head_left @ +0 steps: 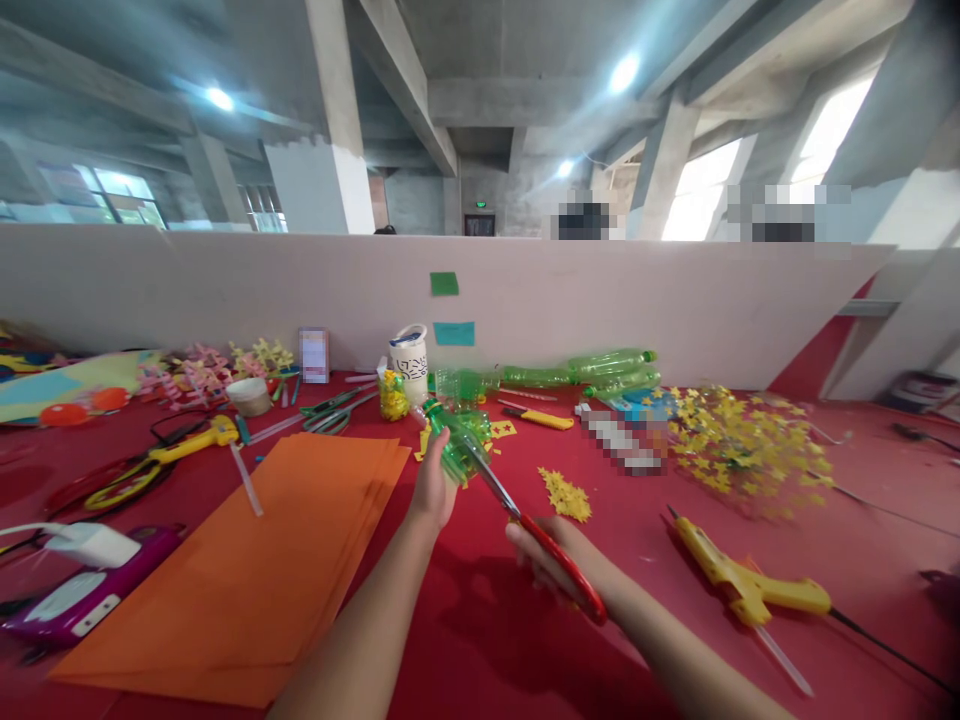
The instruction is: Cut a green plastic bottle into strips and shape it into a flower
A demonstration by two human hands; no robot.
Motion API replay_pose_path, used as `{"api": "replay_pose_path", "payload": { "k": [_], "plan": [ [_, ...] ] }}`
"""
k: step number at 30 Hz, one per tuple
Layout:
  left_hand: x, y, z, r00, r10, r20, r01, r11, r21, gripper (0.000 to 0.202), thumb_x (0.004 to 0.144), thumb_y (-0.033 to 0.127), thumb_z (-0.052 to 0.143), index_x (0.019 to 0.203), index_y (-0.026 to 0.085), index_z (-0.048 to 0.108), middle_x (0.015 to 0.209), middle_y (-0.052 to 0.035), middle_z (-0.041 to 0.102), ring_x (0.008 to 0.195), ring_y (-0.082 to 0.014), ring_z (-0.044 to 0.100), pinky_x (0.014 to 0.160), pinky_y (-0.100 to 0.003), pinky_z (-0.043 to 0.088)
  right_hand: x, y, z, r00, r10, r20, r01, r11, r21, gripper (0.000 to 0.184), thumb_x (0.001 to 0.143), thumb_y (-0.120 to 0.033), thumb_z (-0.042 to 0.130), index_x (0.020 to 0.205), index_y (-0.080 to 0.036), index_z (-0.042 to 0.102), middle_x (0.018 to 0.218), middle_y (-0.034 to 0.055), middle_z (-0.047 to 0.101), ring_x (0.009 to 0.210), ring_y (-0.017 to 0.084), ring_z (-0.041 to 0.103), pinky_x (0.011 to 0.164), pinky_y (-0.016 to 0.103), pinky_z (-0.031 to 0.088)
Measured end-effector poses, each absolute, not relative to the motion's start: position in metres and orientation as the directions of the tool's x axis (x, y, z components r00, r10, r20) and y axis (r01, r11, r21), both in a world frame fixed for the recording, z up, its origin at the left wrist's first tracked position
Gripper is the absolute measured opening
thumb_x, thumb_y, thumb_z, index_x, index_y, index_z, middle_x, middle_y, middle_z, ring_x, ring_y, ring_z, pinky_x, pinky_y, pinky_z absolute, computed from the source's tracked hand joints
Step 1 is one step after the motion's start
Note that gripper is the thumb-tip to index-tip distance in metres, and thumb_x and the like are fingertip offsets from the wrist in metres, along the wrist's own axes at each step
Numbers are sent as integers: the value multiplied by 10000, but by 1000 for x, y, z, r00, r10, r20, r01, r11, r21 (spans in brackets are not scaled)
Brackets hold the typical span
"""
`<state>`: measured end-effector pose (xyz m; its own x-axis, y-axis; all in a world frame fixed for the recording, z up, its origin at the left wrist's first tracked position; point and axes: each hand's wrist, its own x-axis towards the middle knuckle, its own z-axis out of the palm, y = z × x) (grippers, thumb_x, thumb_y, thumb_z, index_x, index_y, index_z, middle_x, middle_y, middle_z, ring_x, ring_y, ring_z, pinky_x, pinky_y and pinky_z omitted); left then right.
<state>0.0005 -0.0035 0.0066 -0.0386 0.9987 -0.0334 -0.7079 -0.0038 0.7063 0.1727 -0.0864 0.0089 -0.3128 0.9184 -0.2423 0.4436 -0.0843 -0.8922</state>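
Observation:
My left hand [436, 485] is closed round a green plastic bottle piece [454, 450], with its capped neck pointing up and to the left. In my right hand [559, 555] are red-handled scissors [555, 550], and their metal blades reach up and left to the bottle piece. Whether the blades are cutting into the plastic I cannot tell. Just behind the bottle piece lie yellow paper scraps with star shapes [504, 429]. A small heap of yellow stars [564, 495] sits to the right of the scissors.
Orange sheets [247, 560] lie left, beside a purple power strip [97, 590]. Yellow glue guns rest left [191, 440] and right [739, 575]. Green bottles [577, 372], a yellow cutter knife [544, 417] and a white cup [409, 362] stand or lie near the partition [322, 290].

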Motion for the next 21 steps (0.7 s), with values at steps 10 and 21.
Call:
{"api": "replay_pose_path", "payload": {
  "k": [10,21],
  "plan": [
    [-3,-1,6,-56,998,-32,-681,-15,732,357,744,429,620,1023,206,603,942,-50,693,896,-213,637,764,-329,496,172,-81,-4,-225,941,-254,513,-108,-852,547,747,-696,458,568,-179,470,362,-38,415,309,106,462,294,174,309],
    [7,-3,-6,-58,997,47,-620,-72,781,391,758,372,622,1128,253,574,1109,-39,647,1137,-217,530,904,-332,435,173,-85,11,-281,927,-247,425,-111,-899,552,782,-693,420,609,-172,485,362,-56,405,296,71,405,306,158,308]
  ]
}}
